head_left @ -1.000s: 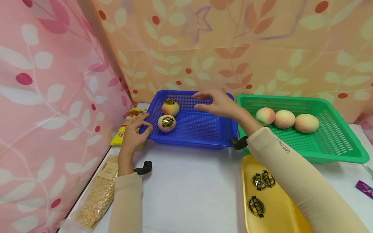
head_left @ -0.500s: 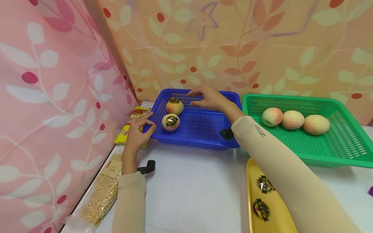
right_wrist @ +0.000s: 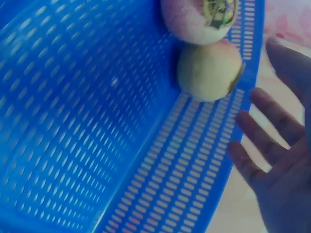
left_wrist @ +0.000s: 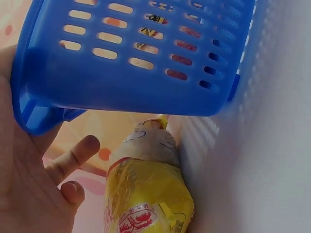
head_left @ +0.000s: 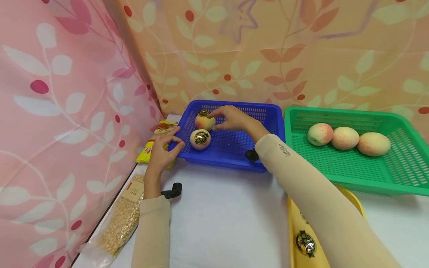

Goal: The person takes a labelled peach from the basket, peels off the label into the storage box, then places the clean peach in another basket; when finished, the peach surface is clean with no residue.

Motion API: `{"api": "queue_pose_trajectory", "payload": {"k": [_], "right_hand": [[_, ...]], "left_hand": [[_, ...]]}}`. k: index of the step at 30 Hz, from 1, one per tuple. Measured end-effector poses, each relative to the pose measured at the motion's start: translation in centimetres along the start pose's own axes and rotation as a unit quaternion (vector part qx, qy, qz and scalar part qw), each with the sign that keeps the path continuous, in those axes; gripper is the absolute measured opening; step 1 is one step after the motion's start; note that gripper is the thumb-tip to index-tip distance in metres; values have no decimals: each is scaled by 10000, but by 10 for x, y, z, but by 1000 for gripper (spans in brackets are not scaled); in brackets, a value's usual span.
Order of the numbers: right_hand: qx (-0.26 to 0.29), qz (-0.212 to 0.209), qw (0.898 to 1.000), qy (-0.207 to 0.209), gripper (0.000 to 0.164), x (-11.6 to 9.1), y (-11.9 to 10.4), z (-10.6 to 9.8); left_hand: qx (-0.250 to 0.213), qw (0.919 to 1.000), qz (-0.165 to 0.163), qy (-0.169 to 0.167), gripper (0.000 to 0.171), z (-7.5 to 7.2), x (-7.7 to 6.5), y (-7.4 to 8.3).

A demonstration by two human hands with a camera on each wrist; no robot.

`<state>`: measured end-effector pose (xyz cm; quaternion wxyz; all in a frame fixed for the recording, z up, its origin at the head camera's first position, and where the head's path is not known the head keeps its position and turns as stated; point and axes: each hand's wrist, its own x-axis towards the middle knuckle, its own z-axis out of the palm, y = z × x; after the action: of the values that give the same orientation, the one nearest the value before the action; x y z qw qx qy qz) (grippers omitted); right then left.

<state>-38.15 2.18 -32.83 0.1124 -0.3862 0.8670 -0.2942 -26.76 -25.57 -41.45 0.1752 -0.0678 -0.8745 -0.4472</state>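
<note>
My left hand [head_left: 161,154] grips the left rim of a blue plastic basket [head_left: 234,163], thumb at the inner side; in the left wrist view other fingers [left_wrist: 80,150] show outside the wall. Two peaches with black-and-gold stickers lie at the basket's left end: the front peach [head_left: 200,139] shows its sticker facing up, and the rear peach [head_left: 203,122] touches it. Over the basket hovers my right hand [head_left: 232,118], fingers spread and holding nothing, its fingertips close to the rear peach. In the right wrist view that peach [right_wrist: 209,73] sits apart from the fingers.
To the right stands a green basket [head_left: 348,175] with three peaches [head_left: 345,138]. A gold tray [head_left: 295,223] with stickers [head_left: 305,243] lies in front, partly under my right sleeve. Yellow packets [head_left: 146,152] and a bag of beans [head_left: 122,219] lie left. Patterned cloth hangs behind.
My right hand has moved left and slightly down, from the basket's middle to beside the rear peach. My left hand stays on the rim. The whole view has shifted a little.
</note>
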Motion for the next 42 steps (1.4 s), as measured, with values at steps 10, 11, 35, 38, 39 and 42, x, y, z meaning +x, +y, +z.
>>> {"api": "queue_pose_trajectory", "payload": {"k": [10, 11, 35, 38, 39, 42], "right_hand": [[-150, -74, 9980, -614, 55, 9, -6, 9], [-140, -56, 9979, -630, 56, 9, -6, 9], [12, 100, 9933, -1148, 74, 21, 6, 43], [157, 163, 9944, -1033, 67, 22, 7, 45], [194, 128, 9945, -1017, 64, 22, 7, 45], [327, 73, 9945, -997, 61, 21, 6, 47]], "left_hand": [[-48, 9999, -114, -74, 15, -2, -3, 3], [-49, 9999, -121, -66, 15, -2, -3, 3], [-266, 9994, -200, -103, 15, 7, -8, 11], [-283, 9993, -237, -110, 15, 6, -8, 11], [-291, 9992, -254, -110, 15, 6, -7, 11], [-283, 9990, -315, -147, 17, 5, -7, 11]]}}
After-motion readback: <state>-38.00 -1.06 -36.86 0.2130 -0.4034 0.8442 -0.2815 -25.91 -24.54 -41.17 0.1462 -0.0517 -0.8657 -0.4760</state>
